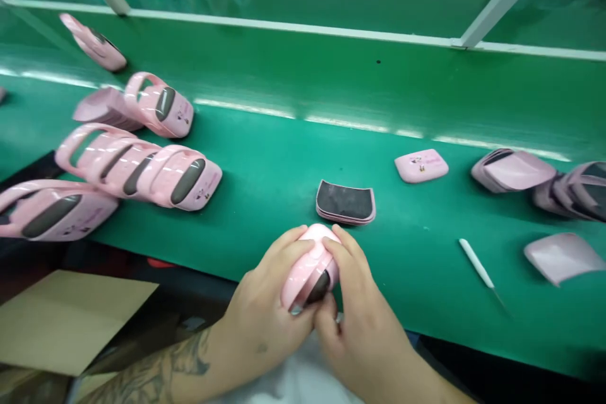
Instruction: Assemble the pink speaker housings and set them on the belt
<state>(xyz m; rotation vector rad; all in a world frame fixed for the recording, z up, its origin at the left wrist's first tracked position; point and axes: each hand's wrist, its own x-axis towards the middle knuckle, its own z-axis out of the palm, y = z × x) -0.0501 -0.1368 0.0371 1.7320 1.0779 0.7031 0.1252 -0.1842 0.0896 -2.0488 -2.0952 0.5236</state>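
Between both hands, at the near edge of the green bench, is a pink plastic housing [307, 270] with a loop handle and a dark window. My left hand [265, 300] wraps its left side, and my right hand [362, 306] grips the right side with the thumb low near the window. The hands cover much of the housing. Just beyond the fingers lies a small stack of curved panels [345, 203] with black backing and pink edges. A pink panel with a printed picture [421, 165] rests to the right of that stack. Further right is a white-handled tool with a thin metal tip [476, 263].
Several pink housings [192, 180] with handles stand in rows at the left, beside stacked pink panels [106, 107]. More panel stacks [516, 170] and a loose panel [563, 257] lie at the right. A white shelf frame [293, 26] crosses the back. Cardboard [71, 319] sits below left.
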